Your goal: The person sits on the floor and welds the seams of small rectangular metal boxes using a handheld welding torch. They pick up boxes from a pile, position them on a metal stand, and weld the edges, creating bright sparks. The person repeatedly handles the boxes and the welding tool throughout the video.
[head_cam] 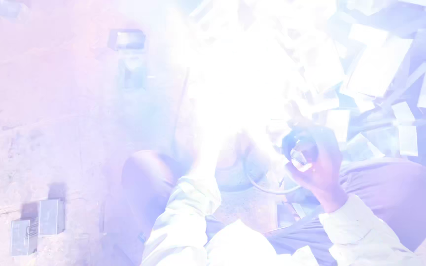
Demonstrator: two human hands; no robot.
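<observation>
In the head view, most of the middle is washed out by a white-blue glare, read as a welding arc, so the step in hand is judged to be a weld being run on a piece lying on the floor between the knees. The right hand is seen closed around a dark, round-ended tool, probably the electrode holder, with a thin cable looping below it. The left hand is lost in the glare beyond its pale sleeve; whether it is wide, narrow or holding anything cannot be told. The welded piece itself is hidden by the light.

No packages, labels or signs can be made out. 2 small grey metal boxes lie at lower left, and a heap of pale metal offcuts fills the upper right.
</observation>
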